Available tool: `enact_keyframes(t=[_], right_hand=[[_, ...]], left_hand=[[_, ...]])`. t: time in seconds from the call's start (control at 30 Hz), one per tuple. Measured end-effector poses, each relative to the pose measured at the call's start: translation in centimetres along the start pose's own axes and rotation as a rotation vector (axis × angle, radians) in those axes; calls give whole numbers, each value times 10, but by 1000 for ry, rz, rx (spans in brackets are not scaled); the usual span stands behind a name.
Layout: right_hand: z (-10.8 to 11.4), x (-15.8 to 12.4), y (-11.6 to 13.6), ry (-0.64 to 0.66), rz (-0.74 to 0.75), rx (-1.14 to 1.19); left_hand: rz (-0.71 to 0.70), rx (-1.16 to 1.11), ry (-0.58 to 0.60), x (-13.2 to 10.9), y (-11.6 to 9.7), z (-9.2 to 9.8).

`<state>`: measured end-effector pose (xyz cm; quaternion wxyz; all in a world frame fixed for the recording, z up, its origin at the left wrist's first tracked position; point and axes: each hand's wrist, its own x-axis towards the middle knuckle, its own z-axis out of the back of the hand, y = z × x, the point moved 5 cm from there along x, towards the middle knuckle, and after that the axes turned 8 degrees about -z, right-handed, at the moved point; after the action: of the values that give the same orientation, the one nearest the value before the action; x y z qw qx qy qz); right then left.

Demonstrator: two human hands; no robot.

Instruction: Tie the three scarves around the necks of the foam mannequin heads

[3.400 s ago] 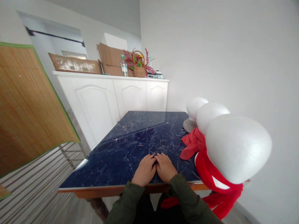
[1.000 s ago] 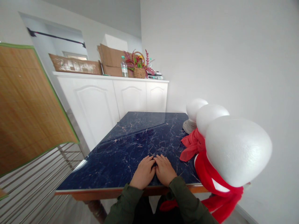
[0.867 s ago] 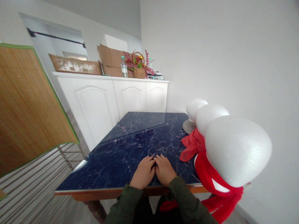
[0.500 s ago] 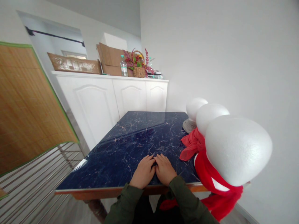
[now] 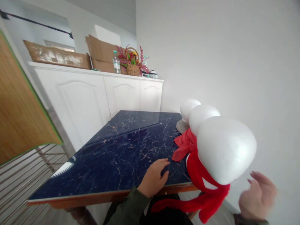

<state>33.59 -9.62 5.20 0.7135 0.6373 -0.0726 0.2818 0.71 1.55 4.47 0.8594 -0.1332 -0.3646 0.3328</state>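
My left hand (image 5: 154,177) is over the near edge of the dark blue marbled table (image 5: 126,150), its thumb and fingers apart and nothing in it. Blurred by motion, my right hand (image 5: 257,195) is raised at the lower right, fingers apart and empty, beside the nearest white foam head (image 5: 226,150). Around that head's neck is a bright red scarf (image 5: 199,175), whose ends hang past the table edge. Behind it a second foam head (image 5: 202,117) wears a thin red scarf (image 5: 185,145). The farthest head (image 5: 189,107) has a grey cloth (image 5: 182,126) at its base.
A white cabinet (image 5: 79,97) along the back carries cardboard boxes (image 5: 103,53), a water bottle (image 5: 116,64) and a flower basket (image 5: 133,70). On the left are a bamboo mat (image 5: 21,103) and a metal rack (image 5: 28,175). A plain wall is on the right.
My hands, together on the table before, are now apart. The right one has moved far right past the nearest head. The view has turned right, and more of the red scarf's hanging end shows.
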Motion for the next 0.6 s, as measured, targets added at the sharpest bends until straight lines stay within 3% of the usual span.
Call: enact_keyframes(t=[0.03, 0.13, 0.17, 0.27, 0.33, 0.43, 0.53, 0.6], right_hand=[[-11, 9, -1, 34, -30, -12], [-56, 13, -7, 415, -66, -12], [-65, 11, -10, 481, -51, -11], [-72, 2, -17, 513, 39, 12], [-69, -6, -19, 508, 83, 83], [-64, -24, -7, 546, 139, 184], [-71, -50, 33, 621, 230, 223], [-93, -66, 71, 713, 294, 243]], left_hand=[[-41, -51, 34, 11, -14, -13], [-134, -186, 112, 40, -46, -55], [-148, -223, 123, 47, -53, -68], [-154, -286, 124, 55, -66, -95], [-127, -274, 101, 52, -71, -98], [-87, -189, 11, 41, -77, -74], [-76, -70, -147, 32, -73, -24], [-78, -14, -246, 32, -58, 11]])
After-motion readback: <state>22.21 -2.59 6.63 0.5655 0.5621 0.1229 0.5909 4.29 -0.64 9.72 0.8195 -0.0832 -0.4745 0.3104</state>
